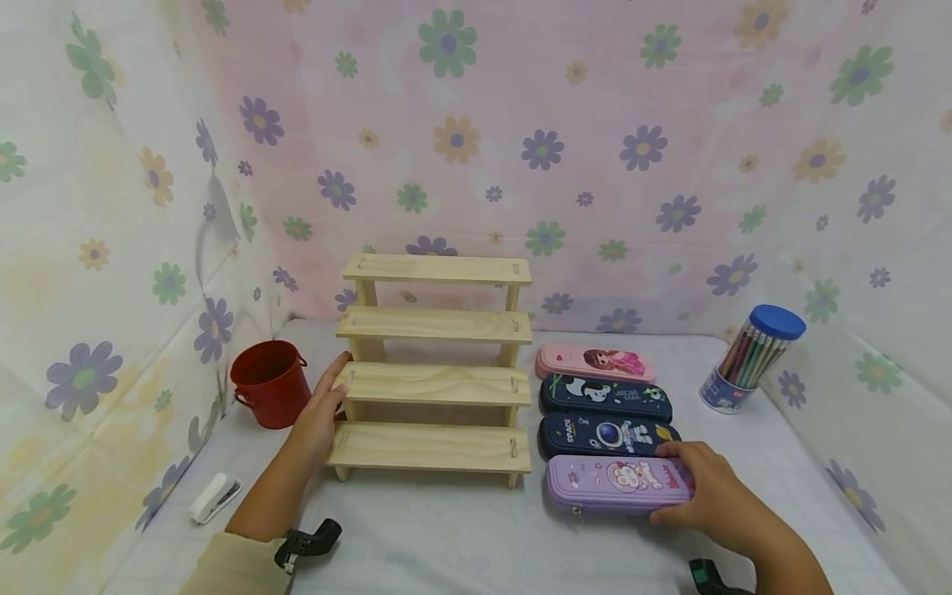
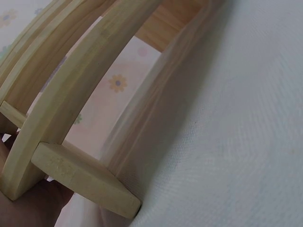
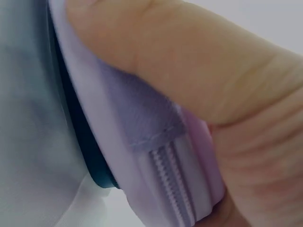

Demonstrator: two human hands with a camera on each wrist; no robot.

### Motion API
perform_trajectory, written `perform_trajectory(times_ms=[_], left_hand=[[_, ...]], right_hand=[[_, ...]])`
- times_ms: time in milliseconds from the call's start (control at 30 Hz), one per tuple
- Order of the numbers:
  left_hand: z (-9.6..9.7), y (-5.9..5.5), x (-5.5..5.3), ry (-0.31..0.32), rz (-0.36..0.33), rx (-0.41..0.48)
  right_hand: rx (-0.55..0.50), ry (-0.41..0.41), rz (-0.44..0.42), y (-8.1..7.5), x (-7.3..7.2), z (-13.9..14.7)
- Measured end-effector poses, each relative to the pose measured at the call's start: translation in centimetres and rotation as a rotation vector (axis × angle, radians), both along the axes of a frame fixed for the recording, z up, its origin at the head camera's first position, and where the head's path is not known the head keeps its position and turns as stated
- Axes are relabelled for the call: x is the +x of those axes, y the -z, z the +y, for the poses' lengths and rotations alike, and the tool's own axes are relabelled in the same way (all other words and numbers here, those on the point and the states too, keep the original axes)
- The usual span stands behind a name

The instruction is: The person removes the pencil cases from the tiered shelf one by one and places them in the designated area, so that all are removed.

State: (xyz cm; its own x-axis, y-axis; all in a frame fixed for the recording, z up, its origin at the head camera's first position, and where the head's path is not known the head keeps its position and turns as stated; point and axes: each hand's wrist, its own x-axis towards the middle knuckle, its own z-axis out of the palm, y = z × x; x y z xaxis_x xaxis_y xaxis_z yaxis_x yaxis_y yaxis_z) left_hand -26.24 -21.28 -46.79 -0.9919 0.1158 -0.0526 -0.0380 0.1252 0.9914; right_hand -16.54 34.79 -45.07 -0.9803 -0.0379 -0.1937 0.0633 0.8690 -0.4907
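Note:
My right hand [image 1: 706, 492] grips the right end of a purple pencil case [image 1: 613, 483], the nearest in a column of cases. In the right wrist view, the thumb [image 3: 156, 52] lies across its zipped end. Behind it are two dark blue pencil cases [image 1: 580, 435], one showing an astronaut, and a pink one [image 1: 568, 359]. A wooden stepped shelf [image 1: 431, 446] stands left of them. My left hand [image 1: 318, 417] holds the shelf's left side, around the ends of its middle boards. The left wrist view shows that hand [image 2: 42, 203] partly hidden behind a board.
A red bucket [image 1: 271, 388] stands just left of my left hand, and a white stapler [image 1: 216, 498] lies nearer the front. At the right is a blue-lidded tub of pencils [image 1: 725, 392]. Flowered cloth walls [image 1: 476, 107] enclose the white tabletop [image 1: 431, 537].

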Motion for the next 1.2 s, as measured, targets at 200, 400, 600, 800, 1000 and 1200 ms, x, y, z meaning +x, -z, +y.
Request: perform_trajectory(times_ms=[200,400,600,800,1000,1200], left_hand=[[0.0,0.0,0.0,0.013,0.020,-0.001],[0.0,0.1,0.1,0.011,0.020,-0.004],[0.0,0.1,0.2,0.002,0.010,0.010],[0.0,0.0,0.2,-0.015,-0.012,0.005],[0.3,-0.2,0.1,-0.023,-0.020,0.001],[0.4,0.1,0.0,-0.014,-0.001,-0.002]], right_hand=[[0.027,-0.008,-0.023,0.1,0.1,-0.1],[0.035,-0.014,-0.055,0.6,0.3,-0.3],[0.041,-0.011,-0.066,0.9,0.1,-0.4],[0.047,-0.010,-0.080,0.8,0.0,-0.6],[0.097,-0.004,-0.074,0.8,0.1,-0.9],[0.146,0.004,-0.072,0.4,0.4,-1.1]])
